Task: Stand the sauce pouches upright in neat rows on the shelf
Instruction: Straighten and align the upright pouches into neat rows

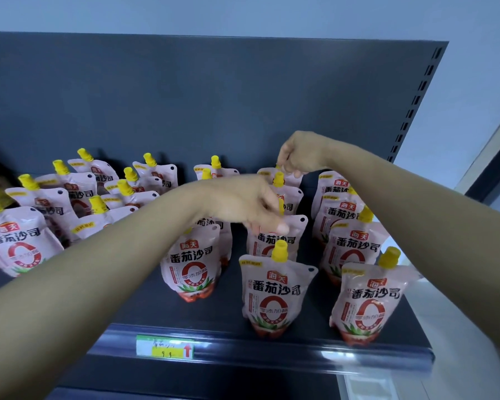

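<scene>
Far left: a cluster of sauce pouches [78, 197], pink with yellow spout caps, stands on the dark shelf [300, 327]. Most lean, spouts tipped left, rows uneven. The front-left pouch [15, 241] is partly cut by the frame edge.

Left forearm enters from lower left and runs diagonally up to centre, bare, wrist slightly flexed. It passes over the top of a centre pouch [191, 264], which stands upright and alone at the front of its column.

Left hand [248, 203], palm down, blurred. Fingers curled and closed on the spout end of the second pouch [274, 238], thumb against its front face, a yellow cap showing between the fingers. Just in front of it the front pouch [274, 293] stands upright near the shelf's lip.

Right hand [298, 154] reaches further back in the same column, wrist bent sharply down. Fingers together, pinching the top edge of the rear pouch [267, 172] close to the grey back panel [185, 96]. Right forearm slopes down to the lower right edge.

Right column: three pouches upright in file, the nearest [370, 298] at the lip.

A green-and-yellow price tag [165, 346] sits in the front rail.
</scene>
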Motion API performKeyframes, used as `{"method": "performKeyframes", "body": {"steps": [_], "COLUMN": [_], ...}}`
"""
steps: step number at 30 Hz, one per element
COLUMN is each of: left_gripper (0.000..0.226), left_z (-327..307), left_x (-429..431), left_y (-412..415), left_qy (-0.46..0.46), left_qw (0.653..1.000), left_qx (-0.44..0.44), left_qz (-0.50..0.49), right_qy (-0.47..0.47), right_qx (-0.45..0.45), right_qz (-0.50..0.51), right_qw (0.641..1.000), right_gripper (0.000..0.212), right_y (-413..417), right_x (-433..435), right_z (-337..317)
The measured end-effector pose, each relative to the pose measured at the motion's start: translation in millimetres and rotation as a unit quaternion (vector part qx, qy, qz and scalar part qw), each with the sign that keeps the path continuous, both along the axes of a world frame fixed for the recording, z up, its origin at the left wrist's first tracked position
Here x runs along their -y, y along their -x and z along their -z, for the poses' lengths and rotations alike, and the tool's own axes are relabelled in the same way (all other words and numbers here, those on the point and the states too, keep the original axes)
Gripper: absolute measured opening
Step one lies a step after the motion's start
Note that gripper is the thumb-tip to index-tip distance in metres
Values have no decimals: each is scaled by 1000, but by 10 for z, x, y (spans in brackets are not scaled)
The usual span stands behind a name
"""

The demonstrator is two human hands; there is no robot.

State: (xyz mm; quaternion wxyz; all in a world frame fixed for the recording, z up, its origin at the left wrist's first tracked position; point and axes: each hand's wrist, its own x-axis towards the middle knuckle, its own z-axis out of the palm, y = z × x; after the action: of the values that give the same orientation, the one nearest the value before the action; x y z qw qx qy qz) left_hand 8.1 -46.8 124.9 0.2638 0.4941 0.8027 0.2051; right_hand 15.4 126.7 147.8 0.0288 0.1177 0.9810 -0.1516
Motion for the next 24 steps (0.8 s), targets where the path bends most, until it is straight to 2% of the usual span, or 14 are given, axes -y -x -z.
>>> {"method": "performKeyframes", "body": {"steps": [2,5,8,13,16,19,20,24], "left_gripper": [30,33,32,8,22,52,53,17], "left_z": [53,110,22,-255,-251,-112,-36,251], "left_x": [18,11,99,517,826,1057,1101,1162], "left_y": [-75,-112,-90,153,317,379,388,334], "left_qy": [51,54,42,-93,-75,2,22,59], "left_qw": [997,995,998,988,979,982,983,986], "left_qx": [47,80,42,-72,-92,-32,-16,-22], "left_qz": [29,30,16,-102,-164,-187,-183,-154], "right_qy": [6,0,-5,54,83,90,91,42], "right_qx": [-12,-30,-47,-59,-18,36,64,126], "right_qz": [1,-1,-11,-52,-89,-127,-134,-150], "right_qw": [1000,1000,999,995,992,987,985,980], "right_gripper": [29,30,25,22,24,21,24,32], "right_y": [0,21,45,127,190,263,297,447], "right_x": [11,40,103,253,447,668,733,953], "right_z": [-1,-8,-18,-13,25,95,130,296]}}
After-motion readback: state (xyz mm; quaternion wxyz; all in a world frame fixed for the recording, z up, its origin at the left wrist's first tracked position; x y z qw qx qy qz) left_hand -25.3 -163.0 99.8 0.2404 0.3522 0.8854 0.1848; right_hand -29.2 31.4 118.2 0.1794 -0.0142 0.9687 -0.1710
